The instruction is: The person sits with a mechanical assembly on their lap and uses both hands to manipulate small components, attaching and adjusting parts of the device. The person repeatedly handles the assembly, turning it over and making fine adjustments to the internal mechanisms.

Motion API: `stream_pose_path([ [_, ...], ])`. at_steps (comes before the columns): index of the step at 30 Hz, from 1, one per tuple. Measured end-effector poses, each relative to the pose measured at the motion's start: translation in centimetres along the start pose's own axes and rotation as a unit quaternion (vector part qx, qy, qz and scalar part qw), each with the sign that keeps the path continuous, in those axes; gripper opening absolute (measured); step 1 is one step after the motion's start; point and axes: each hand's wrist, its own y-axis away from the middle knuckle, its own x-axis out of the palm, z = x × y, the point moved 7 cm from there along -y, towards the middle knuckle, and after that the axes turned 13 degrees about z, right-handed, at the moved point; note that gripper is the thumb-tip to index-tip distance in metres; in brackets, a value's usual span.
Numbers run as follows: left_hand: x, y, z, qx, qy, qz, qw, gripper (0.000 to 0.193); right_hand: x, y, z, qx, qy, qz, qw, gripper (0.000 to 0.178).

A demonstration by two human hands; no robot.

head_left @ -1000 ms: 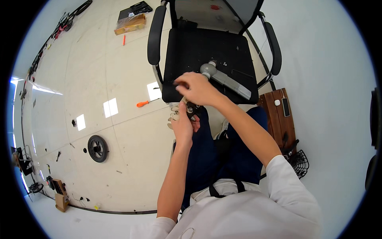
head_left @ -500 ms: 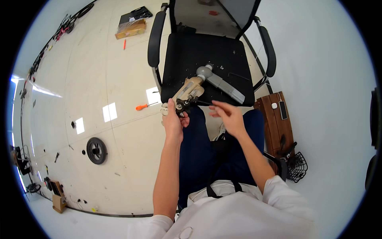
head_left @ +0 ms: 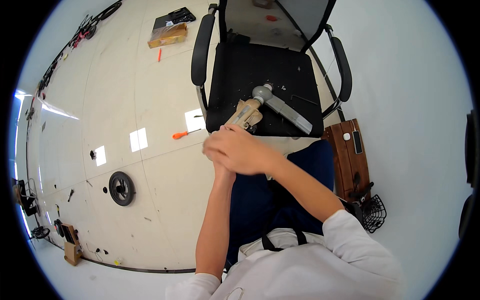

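A beige and grey part (head_left: 246, 114) with a round grey joint and a flat grey arm lies on the black chair seat (head_left: 235, 65). Its near end extends past the seat's front edge into my left hand (head_left: 226, 172). That hand is closed around it, though most of its fingers are hidden. My right hand (head_left: 245, 152) lies across the top with fingers curled over that end. Whatever the right fingers grip is out of sight. The dark fitting at the near end is mostly covered. An L-shaped hex key (head_left: 304, 99) rests on the seat's right side.
Chair armrests (head_left: 202, 50) flank the seat. On the floor to the left are an orange-handled screwdriver (head_left: 180, 135), a black wheel (head_left: 121, 188) and an opened box (head_left: 168, 35). At right stands a brown wooden box (head_left: 345, 160), near a black wire basket (head_left: 374, 214).
My right hand has moved left from beside the dark fitting, where it held a thin dark rod, and now covers my left hand. The rod is no longer visible in it.
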Motion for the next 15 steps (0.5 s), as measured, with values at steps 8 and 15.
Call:
stream_pose_path([
  [8,1.7,0.1,-1.9,-0.187,-0.085,0.009,0.979,0.049,0.3,11.6,-0.8,0.132,0.061,-0.165,0.976,0.042],
  [15,1.4,-0.1,-1.7,-0.181,-0.078,0.015,0.98,0.05,2.4,11.7,-8.7,0.142,-0.49,-0.18,0.841,0.038],
])
